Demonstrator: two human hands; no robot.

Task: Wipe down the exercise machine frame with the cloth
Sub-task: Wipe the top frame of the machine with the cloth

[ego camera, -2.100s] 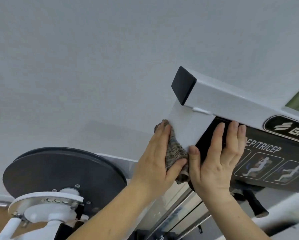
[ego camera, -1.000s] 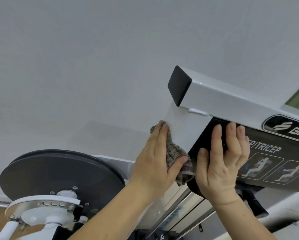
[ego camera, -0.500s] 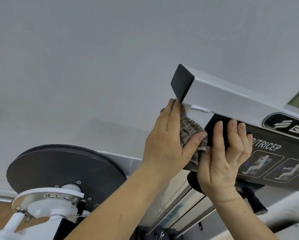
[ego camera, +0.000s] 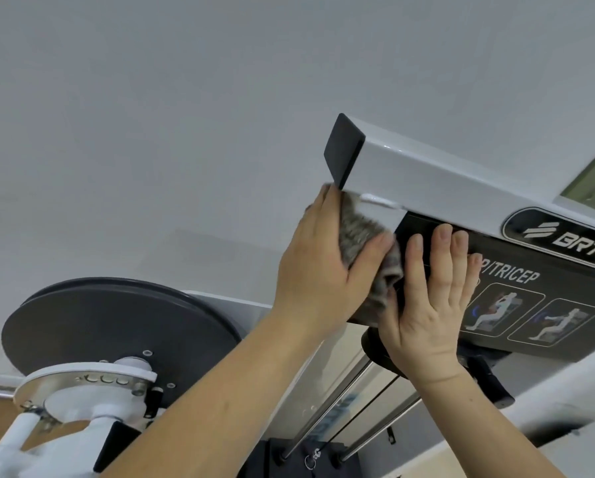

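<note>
The left hand [ego camera: 315, 263] has climbed up the white post of the frame [ego camera: 444, 188]. A second ago it was rubbing lower down; now the cloth [ego camera: 356, 232] sits at the very top, pressed into the joint just under the black end cap [ego camera: 344, 150]. The fingers lie along the far side and the thumb pinches the cloth from the front. The right hand [ego camera: 427, 305] stays flat on the black instruction panel [ego camera: 530, 305], fingers straight, holding nothing (only for support, I think). So this post seems nearly finished, and the top beam probably comes next.
</note>
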